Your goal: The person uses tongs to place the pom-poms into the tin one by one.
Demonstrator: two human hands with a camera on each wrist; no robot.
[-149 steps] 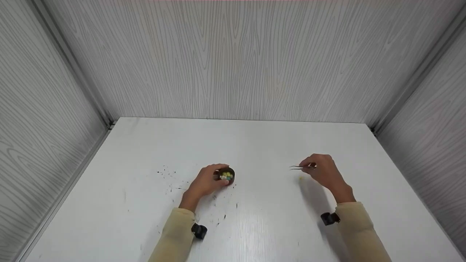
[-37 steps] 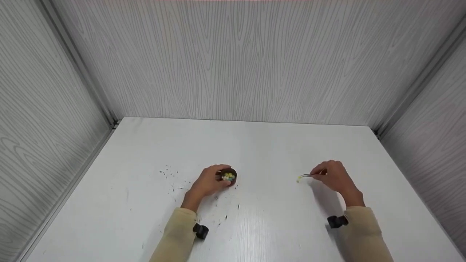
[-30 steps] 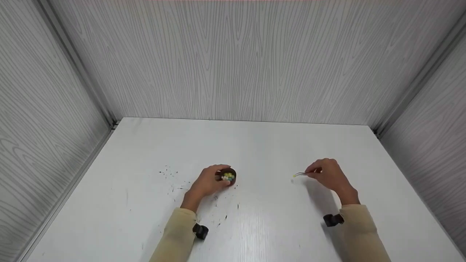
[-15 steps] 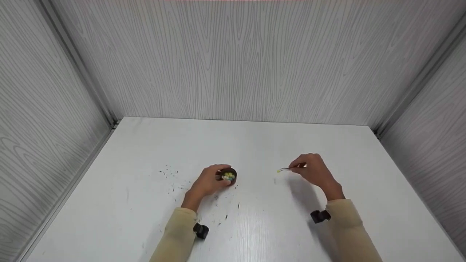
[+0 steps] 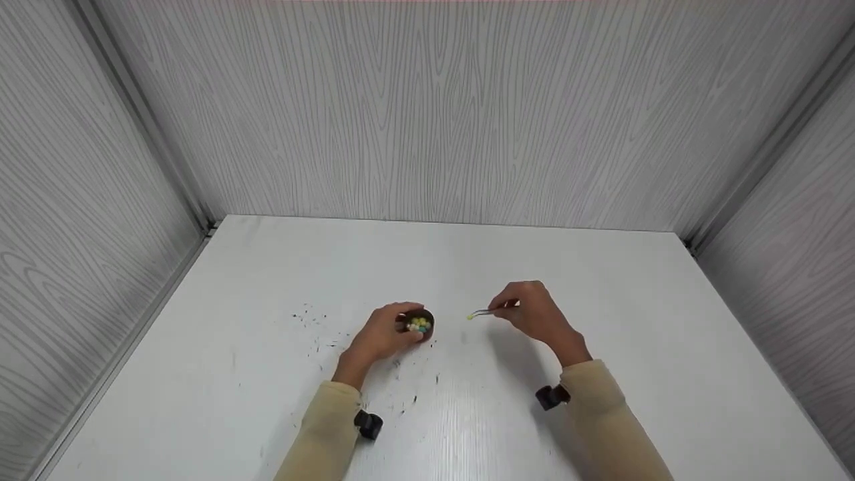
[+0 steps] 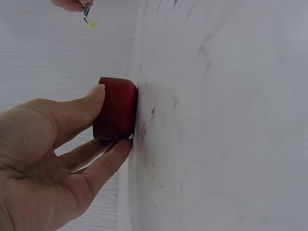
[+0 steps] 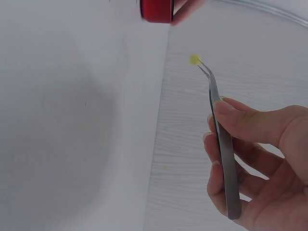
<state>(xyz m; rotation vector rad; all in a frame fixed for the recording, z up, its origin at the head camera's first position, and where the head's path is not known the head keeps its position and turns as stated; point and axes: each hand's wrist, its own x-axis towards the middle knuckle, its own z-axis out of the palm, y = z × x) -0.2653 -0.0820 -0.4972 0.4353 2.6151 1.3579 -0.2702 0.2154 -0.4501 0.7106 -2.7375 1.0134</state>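
My left hand [image 5: 386,332] grips a small dark red cup [image 6: 117,109] between thumb and fingers, its base on the white table. Inside the cup lie several little beads [image 5: 419,325], yellow, white and teal. My right hand [image 5: 531,312] pinches silver tweezers [image 7: 223,149] with bent tips. Held at those tips is a single yellow bead [image 7: 194,59], raised above the table a short way right of the cup. In the left wrist view the tweezers and bead appear at the top, beyond the cup.
Dark specks and marks [image 5: 414,399] are scattered on the white table [image 5: 300,260] around and left of the cup. Grey wood-grain panels [image 5: 427,120] wall in the back and both sides. A black wrist camera [image 5: 552,397] sits on the right wrist, another on the left.
Five seconds ago the tweezers were above a yellow bead on the table; they have since picked it up. The right hand has carried it left towards the cup. The left hand stays put.
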